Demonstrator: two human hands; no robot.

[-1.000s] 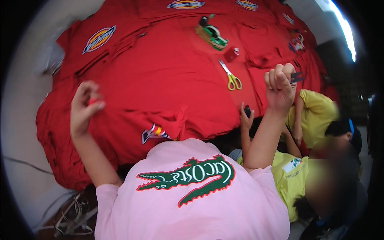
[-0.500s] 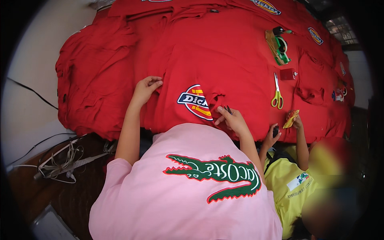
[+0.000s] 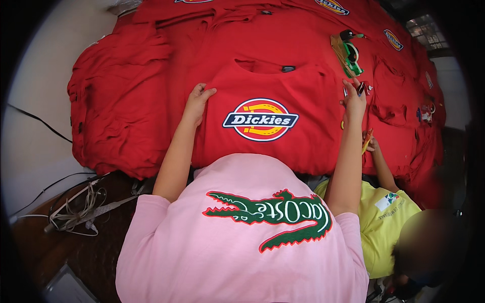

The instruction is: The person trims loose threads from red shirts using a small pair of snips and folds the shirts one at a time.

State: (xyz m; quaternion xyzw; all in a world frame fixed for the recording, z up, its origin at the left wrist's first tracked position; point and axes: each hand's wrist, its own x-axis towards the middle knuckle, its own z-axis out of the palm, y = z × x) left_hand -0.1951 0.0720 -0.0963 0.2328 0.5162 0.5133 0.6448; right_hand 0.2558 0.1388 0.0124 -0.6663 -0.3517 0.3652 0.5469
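Note:
A red T-shirt (image 3: 313,116) with a round-and-banner patch lies spread in front of me, its neckline away from me. My left hand (image 3: 198,103) pinches the shirt's left edge between thumb and fingers. My right hand (image 3: 355,103) is raised just past the shirt's right side, closed on a small dark pointed tool (image 3: 361,89) whose kind I cannot make out. Just beyond its fingers lies a small red object (image 3: 368,87), partly covered. Yellow-handled scissors (image 3: 342,124) are almost wholly hidden behind my right wrist.
A green tape dispenser (image 3: 347,55) lies on the red garments at the right. Another person in a yellow shirt (image 3: 376,237) sits to my right, a hand (image 3: 373,143) holding a yellow packet (image 3: 367,140). Heaped red garments (image 3: 118,101) cover the left side; cables (image 3: 83,209) hang below.
The shirt, folded over its patch before, now lies opened out with patch and neckline showing. My right hand has moved right and away with the dark tool; my left shifted slightly right.

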